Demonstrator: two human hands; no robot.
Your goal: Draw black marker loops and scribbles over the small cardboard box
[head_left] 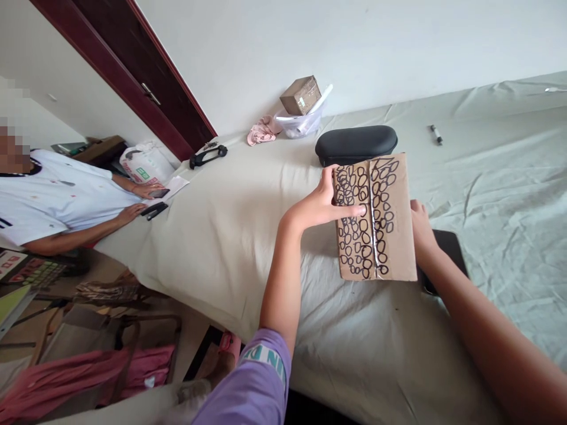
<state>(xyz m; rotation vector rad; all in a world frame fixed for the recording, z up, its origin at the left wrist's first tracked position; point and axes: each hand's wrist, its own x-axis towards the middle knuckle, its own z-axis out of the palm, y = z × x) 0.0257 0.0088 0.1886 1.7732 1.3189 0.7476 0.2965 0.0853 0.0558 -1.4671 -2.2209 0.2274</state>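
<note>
A cardboard box (401, 230) is held up over the cloth-covered table, one face toward me. Rows of black hand-drawn circles cover much of that face, and a shiny strip of tape runs down it. My left hand (325, 203) grips the box's left side, its thumb lying across the circles and some fingers hidden behind. At the right side, my right hand (424, 230) presses against the box, partly hidden by it. Under my right wrist lies a dark, flat phone-like object (449, 251). Just behind the box sits a black oval zip case (357, 143).
A marker (436, 134) lies toward the back right. Along the wall are a plastic basket (301, 125) with a small carton (301, 94) and a pink cloth (263, 130). A black strap-like item (208, 156) lies further left. Another person (75, 195) sits at the left end, holding a phone.
</note>
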